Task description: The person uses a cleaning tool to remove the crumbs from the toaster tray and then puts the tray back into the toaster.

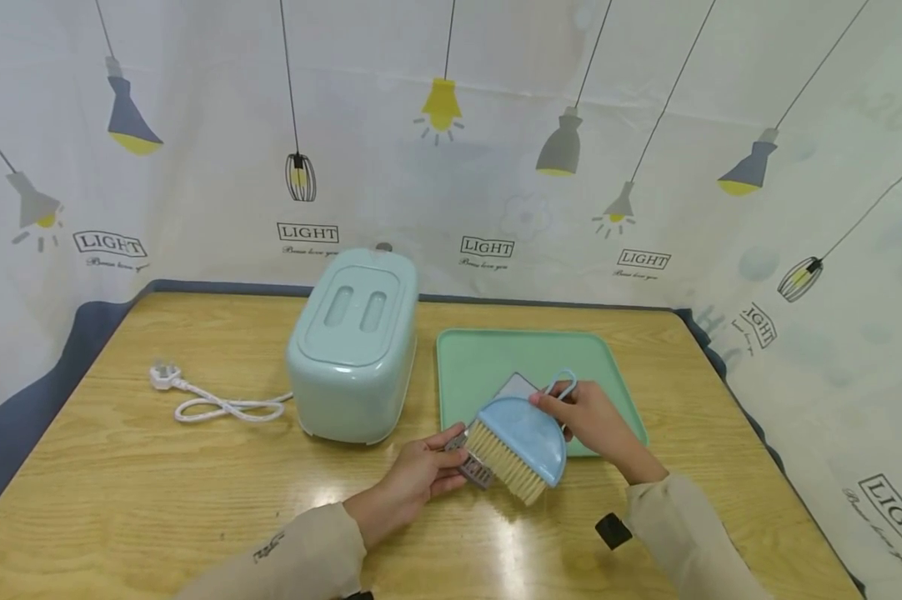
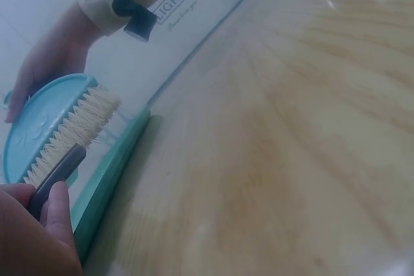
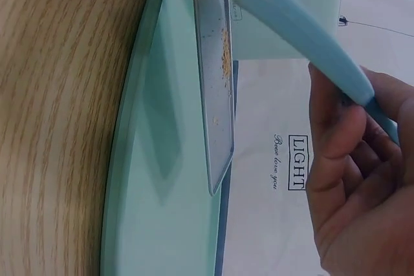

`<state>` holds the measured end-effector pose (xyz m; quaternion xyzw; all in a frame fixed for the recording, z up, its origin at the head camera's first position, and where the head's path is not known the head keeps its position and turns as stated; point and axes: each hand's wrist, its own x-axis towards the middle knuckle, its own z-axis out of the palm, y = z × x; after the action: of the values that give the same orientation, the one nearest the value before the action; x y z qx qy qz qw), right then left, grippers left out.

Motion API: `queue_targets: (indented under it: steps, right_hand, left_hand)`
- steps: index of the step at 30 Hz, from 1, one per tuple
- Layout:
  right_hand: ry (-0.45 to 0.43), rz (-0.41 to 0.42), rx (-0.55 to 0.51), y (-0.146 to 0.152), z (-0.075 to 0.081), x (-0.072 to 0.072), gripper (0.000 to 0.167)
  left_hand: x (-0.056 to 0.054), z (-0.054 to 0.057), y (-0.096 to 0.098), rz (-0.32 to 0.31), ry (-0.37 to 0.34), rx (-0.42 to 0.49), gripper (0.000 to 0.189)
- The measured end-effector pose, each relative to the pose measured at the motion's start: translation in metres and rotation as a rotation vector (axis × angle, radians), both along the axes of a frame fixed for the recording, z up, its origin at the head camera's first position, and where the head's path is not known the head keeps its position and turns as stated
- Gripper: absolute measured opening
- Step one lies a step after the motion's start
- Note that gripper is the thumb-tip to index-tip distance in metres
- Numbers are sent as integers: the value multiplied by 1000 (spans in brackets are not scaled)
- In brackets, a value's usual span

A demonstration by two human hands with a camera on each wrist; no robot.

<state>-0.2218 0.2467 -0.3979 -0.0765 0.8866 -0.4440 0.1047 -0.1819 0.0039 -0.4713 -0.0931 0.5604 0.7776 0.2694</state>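
My left hand (image 1: pixel 415 477) pinches the dark end of a thin grey crumb tray (image 3: pixel 212 105), with the thumb on one side and fingers on the other. Brown crumbs (image 3: pixel 226 56) lie on the tray's surface in the right wrist view. My right hand (image 1: pixel 595 421) grips a light blue hand brush (image 1: pixel 529 429) near its looped handle. The pale bristles (image 2: pixel 71 130) point toward my left hand and lie across the crumb tray near its dark end. The brush hides the tray's middle in the head view. Beneath them is a green tray (image 1: pixel 488 350).
Left of the green tray stands a pale blue toaster (image 1: pixel 353 358) with its lid (image 1: pixel 349 333) on. Its white power cord (image 1: pixel 229 407) and plug (image 1: pixel 166 377) lie on the wooden table (image 1: pixel 218 492). A lamp-patterned cloth (image 1: pixel 391 192) hangs behind the table.
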Motion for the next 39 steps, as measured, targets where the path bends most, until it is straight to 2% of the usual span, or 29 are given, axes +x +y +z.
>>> queue_targets:
  steps: [7,16,26,32,39]
  right_hand:
    - [6,-45,18,1,1,-4,38]
    - [1,-97,27,0,2,-7,38]
    - [74,-134,89,8,-3,-14,38]
    - [68,-159,80,12,-4,-16,37]
    - [101,-173,108,16,-3,-17,39]
  left_hand:
    - [0,2,0,-1,19,-7,52]
    - [0,1,-2,-1,24,-9,53]
    - [2,3,-3,-6,13,-31,52]
    - [3,3,-4,-7,16,-34,53]
    - [4,4,-4,-14,28,-47,53]
